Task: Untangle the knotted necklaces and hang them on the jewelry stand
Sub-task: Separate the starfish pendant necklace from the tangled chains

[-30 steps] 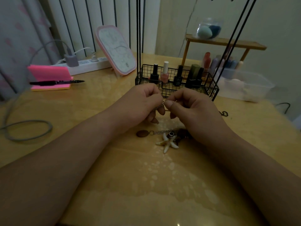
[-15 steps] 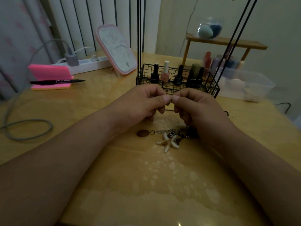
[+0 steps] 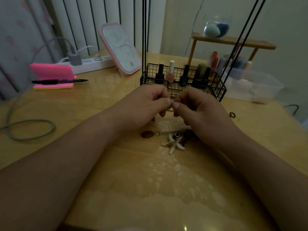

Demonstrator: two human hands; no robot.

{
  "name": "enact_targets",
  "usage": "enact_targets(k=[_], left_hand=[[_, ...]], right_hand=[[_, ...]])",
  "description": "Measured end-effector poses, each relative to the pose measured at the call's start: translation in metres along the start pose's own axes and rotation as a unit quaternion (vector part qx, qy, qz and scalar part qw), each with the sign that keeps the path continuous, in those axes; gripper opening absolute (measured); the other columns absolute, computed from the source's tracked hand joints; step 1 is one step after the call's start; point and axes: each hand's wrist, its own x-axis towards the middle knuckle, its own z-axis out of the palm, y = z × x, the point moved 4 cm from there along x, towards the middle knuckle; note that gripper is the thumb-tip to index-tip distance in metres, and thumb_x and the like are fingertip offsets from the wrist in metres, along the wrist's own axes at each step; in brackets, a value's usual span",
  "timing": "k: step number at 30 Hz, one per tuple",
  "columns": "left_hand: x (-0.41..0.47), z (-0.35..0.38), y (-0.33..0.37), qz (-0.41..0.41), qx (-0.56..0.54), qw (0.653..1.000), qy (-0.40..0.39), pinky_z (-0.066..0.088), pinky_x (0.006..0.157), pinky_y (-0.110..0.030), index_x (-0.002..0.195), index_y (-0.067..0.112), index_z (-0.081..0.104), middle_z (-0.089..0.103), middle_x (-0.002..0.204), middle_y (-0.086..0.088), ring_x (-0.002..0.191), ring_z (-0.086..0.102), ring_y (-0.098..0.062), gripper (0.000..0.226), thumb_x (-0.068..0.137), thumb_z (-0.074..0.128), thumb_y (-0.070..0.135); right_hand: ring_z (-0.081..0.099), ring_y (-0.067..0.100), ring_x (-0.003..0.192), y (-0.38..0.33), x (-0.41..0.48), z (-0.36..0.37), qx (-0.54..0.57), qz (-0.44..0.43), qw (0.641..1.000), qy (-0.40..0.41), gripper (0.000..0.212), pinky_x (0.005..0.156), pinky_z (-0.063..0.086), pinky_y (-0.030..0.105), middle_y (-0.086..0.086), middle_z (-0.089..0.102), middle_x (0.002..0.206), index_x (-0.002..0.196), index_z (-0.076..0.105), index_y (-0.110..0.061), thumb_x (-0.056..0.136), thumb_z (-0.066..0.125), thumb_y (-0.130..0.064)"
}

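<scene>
A person's left hand [image 3: 146, 104] and right hand [image 3: 198, 109] meet thumb to thumb just in front of the wire basket [image 3: 215, 90], each pinching what appears to be a fine chain or clasp [image 3: 172, 102], too small in the dim light to make out. The close, fingertip hold suits picking a knot apart, and the hands are raised off the table [image 3: 103, 104] so the slack hangs free. Below the hands and nearer the wearer, the rest of the knotted necklaces [image 3: 173, 139] lies bunched on the table: a brown oval bead on the left end of a short chain, a pale starfish pendant and dark beads partly under the right wrist. Black rods rise from the basket, likely the jewelry stand [image 3: 144, 39] meant to take the necklaces; nothing can be seen hanging there, so the untangling looks to be at an early stage.
</scene>
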Motion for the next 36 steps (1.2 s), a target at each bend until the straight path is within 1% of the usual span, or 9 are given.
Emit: enact_targets(k=[3,7,10,13,20,24,27,31,36], left_hand=[[0.0,0.001,0.0,-0.001,0.002,1.0,0.002,0.051,0.057,-0.018,0.089,0.02,0.067,0.066,0.069,0.008,0.059,0.055,0.001,0.014,0.101,0.061,0.022],[0.0,0.002,0.001,0.005,0.017,1.0,0.008,0.052,0.056,-0.026,0.089,0.021,0.068,0.068,0.068,0.007,0.057,0.057,-0.005,0.009,0.097,0.063,0.02],[0.0,0.0,0.002,0.016,0.029,0.999,0.031,0.055,0.057,-0.033,0.088,0.023,0.067,0.069,0.068,0.007,0.058,0.059,-0.007,0.009,0.095,0.064,0.019],[0.0,0.002,0.002,0.0,-0.003,1.0,0.015,0.052,0.056,-0.025,0.088,0.02,0.067,0.066,0.067,0.007,0.058,0.057,-0.003,0.009,0.096,0.062,0.018],[-0.001,0.004,0.003,-0.011,-0.056,0.998,0.003,0.048,0.054,-0.022,0.089,0.015,0.066,0.066,0.07,0.001,0.054,0.052,-0.003,0.003,0.092,0.068,0.016],[0.0,0.002,0.002,0.004,-0.01,0.999,0.033,0.057,0.06,-0.037,0.094,0.016,0.066,0.069,0.075,-0.001,0.063,0.059,-0.009,0.014,0.086,0.07,0.028],[-0.002,0.004,0.004,0.022,-0.017,0.998,0.052,0.06,0.066,-0.051,0.093,0.016,0.064,0.067,0.081,-0.009,0.067,0.059,-0.017,0.015,0.087,0.068,0.03],[-0.002,0.005,0.006,0.021,-0.011,0.998,0.065,0.061,0.067,-0.054,0.091,0.016,0.063,0.069,0.087,-0.015,0.072,0.063,-0.027,0.018,0.087,0.066,0.033],[0.0,0.005,0.003,-0.02,-0.078,0.995,0.052,0.058,0.061,-0.031,0.089,0.014,0.064,0.074,0.081,-0.001,0.058,0.055,-0.008,0.009,0.097,0.062,0.018]], right_hand=[[0.059,0.017,0.071,-0.001,0.0,-0.001,0.014,0.001,1.0,0.021,0.002,0.062,0.051,0.034,-0.001,0.067,0.083,0.096,0.067,-0.027,0.098,0.066,-0.027],[0.055,0.009,0.061,-0.001,0.0,0.002,0.036,0.023,0.999,0.016,0.004,0.054,0.048,0.028,-0.001,0.07,0.08,0.095,0.068,-0.022,0.098,0.066,-0.021],[0.051,0.007,0.056,0.001,0.0,0.003,0.118,0.079,0.99,0.002,0.008,0.05,0.041,0.024,0.0,0.073,0.079,0.095,0.069,-0.018,0.1,0.063,-0.019],[0.049,0.012,0.056,0.001,0.0,0.004,0.169,0.119,0.978,-0.027,0.009,0.05,0.038,0.026,0.003,0.075,0.082,0.098,0.067,-0.016,0.102,0.06,-0.018],[0.058,-0.002,0.063,-0.004,-0.001,0.0,0.009,0.02,0.999,-0.023,0.005,0.057,0.043,0.013,-0.007,0.073,0.082,0.1,0.066,-0.025,0.099,0.067,-0.029],[0.058,0.0,0.067,-0.007,-0.003,0.0,-0.024,-0.007,1.0,-0.003,0.003,0.057,0.042,0.012,-0.009,0.07,0.081,0.096,0.066,-0.026,0.1,0.067,-0.028],[0.057,-0.002,0.059,-0.006,-0.002,0.001,0.053,0.027,0.998,-0.003,0.005,0.052,0.041,0.012,-0.005,0.072,0.08,0.096,0.068,-0.021,0.1,0.067,-0.024],[0.054,0.0,0.054,-0.005,-0.002,0.001,0.167,0.052,0.984,0.032,0.009,0.05,0.039,0.013,0.0,0.073,0.08,0.093,0.07,-0.013,0.099,0.067,-0.018],[0.041,0.013,0.059,0.003,0.001,0.005,0.302,0.128,0.944,0.034,0.009,0.05,0.03,0.025,0.005,0.062,0.083,0.091,0.072,-0.019,0.098,0.067,-0.019]])
